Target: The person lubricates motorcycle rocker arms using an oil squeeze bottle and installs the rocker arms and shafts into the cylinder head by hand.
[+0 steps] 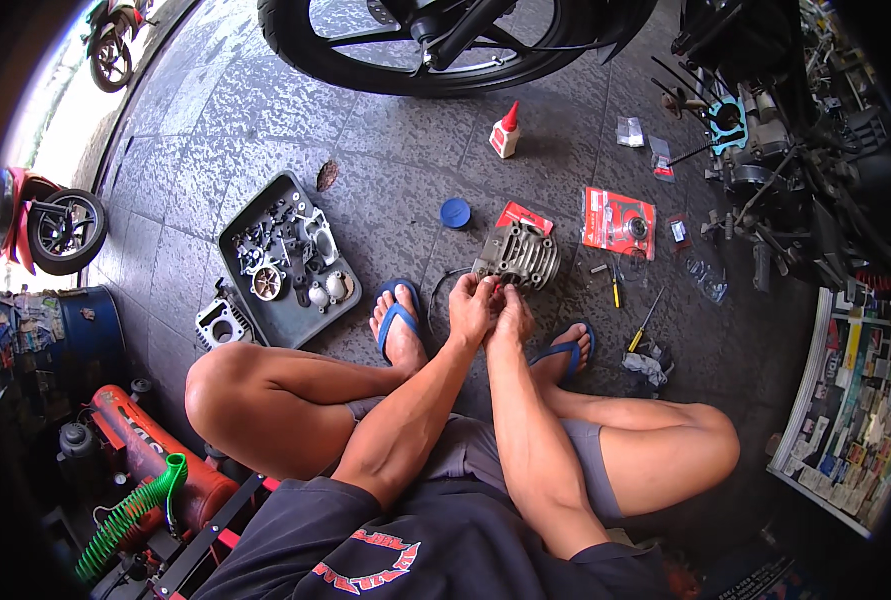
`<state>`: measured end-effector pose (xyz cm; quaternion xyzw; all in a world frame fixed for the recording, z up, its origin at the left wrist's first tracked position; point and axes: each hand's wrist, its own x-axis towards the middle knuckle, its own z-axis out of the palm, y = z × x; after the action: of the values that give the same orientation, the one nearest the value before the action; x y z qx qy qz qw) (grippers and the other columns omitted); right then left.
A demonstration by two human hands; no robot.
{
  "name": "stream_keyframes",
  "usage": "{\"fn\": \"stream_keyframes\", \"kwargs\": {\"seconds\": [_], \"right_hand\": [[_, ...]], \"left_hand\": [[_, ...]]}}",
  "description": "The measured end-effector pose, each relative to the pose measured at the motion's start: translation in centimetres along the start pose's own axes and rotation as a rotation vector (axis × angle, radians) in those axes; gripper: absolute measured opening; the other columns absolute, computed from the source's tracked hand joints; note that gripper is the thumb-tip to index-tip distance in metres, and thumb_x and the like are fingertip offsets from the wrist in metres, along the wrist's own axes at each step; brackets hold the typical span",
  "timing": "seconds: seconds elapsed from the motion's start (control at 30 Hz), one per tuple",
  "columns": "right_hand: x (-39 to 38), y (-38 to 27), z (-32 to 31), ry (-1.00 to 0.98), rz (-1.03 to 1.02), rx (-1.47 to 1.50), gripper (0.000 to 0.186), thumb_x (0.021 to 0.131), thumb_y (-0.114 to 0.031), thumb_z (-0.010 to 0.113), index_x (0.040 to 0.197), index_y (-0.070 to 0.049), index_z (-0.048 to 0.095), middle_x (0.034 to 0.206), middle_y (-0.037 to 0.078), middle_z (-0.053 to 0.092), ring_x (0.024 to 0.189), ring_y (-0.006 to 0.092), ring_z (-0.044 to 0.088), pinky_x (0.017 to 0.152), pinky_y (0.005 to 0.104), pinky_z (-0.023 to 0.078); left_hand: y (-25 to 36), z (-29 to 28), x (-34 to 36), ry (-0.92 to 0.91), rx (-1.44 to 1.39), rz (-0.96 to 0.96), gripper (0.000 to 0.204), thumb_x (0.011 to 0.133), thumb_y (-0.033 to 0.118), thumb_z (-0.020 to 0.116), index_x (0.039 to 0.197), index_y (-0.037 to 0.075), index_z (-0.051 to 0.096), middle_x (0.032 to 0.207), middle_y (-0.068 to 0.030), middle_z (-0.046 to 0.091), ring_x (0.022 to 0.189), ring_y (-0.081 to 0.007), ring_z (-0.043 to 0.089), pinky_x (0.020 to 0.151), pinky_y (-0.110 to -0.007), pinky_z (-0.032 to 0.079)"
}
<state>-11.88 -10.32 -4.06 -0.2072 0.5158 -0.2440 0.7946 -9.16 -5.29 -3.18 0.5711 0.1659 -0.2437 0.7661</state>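
My two hands are together between my feet, at the near side of a finned metal engine cylinder head (pixel 533 258) lying on the floor. My left hand (pixel 471 310) has its fingers pinched together. Beside it, my right hand (pixel 510 320) is closed too, fingertips against the left ones. Whatever they hold is too small and covered to make out. A red packet (pixel 527 216) lies against the far side of the cylinder head. Just beyond, to the left, is a round blue lid (pixel 455 213).
A dark tray (pixel 300 335) of metal parts stands left, beside an engine cylinder block (pixel 215 325). A red-capped white bottle (pixel 504 140) stands ahead. Rightward lie a red parts package (pixel 617 224) and screwdrivers (pixel 647 318). A motorcycle wheel (pixel 365 70) and an exposed engine (pixel 765 150) border the space.
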Motion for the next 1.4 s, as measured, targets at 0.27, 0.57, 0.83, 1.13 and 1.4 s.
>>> {"fn": "stream_keyframes", "kwargs": {"seconds": [0.27,0.57,0.83,1.13,1.4], "right_hand": [[-0.5,-0.5,0.9,0.04,-0.006,-0.016,0.012,0.09,-0.01,0.061,0.08,-0.005,0.062,0.069,0.001,0.059,0.058,0.0108,0.055,0.053,0.0229,0.046],[0.2,-0.5,0.9,0.002,0.008,0.059,0.004,0.091,-0.005,0.062,0.089,-0.001,0.063,0.08,0.003,0.062,0.068,0.0126,0.06,0.061,0.0237,0.053],[-0.1,-0.5,1.4,0.024,-0.019,-0.04,0.009,0.092,-0.004,0.061,0.096,0.002,0.065,0.086,0.005,0.064,0.073,0.0129,0.061,0.064,0.0238,0.054],[0.3,-0.4,2.1,0.126,-0.042,-0.055,0.01,0.092,-0.01,0.063,0.092,-0.001,0.067,0.074,0.002,0.062,0.056,0.0081,0.054,0.049,0.0211,0.045],[0.4,-0.1,0.8,0.113,-0.017,-0.094,0.009,0.09,-0.008,0.066,0.096,-0.001,0.067,0.079,0.003,0.063,0.062,0.0088,0.057,0.052,0.0223,0.049]], "left_hand": [[0.0,0.0,0.1,0.025,-0.03,0.013,0.017,0.093,0.012,0.059,0.1,-0.004,0.059,0.093,-0.0093,0.068,0.081,-0.0134,0.065,0.076,-0.027,0.052],[1.2,0.4,-0.5,0.024,-0.028,-0.009,0.017,0.094,0.01,0.058,0.1,-0.005,0.058,0.093,-0.0104,0.068,0.08,-0.0135,0.065,0.075,-0.026,0.053],[1.0,0.2,-0.3,0.041,-0.056,-0.007,0.017,0.093,0.01,0.058,0.101,-0.005,0.058,0.093,-0.0105,0.068,0.08,-0.0136,0.065,0.074,-0.026,0.053],[1.1,0.2,-0.3,0.03,-0.062,-0.003,0.019,0.093,0.012,0.06,0.102,-0.004,0.059,0.092,-0.0096,0.068,0.079,-0.0123,0.064,0.073,-0.025,0.052],[0.5,-0.5,0.4,0.131,0.165,0.071,0.02,0.091,0.018,0.064,0.097,0.0,0.065,0.085,-0.0033,0.067,0.075,-0.0095,0.059,0.067,-0.024,0.047]]}}
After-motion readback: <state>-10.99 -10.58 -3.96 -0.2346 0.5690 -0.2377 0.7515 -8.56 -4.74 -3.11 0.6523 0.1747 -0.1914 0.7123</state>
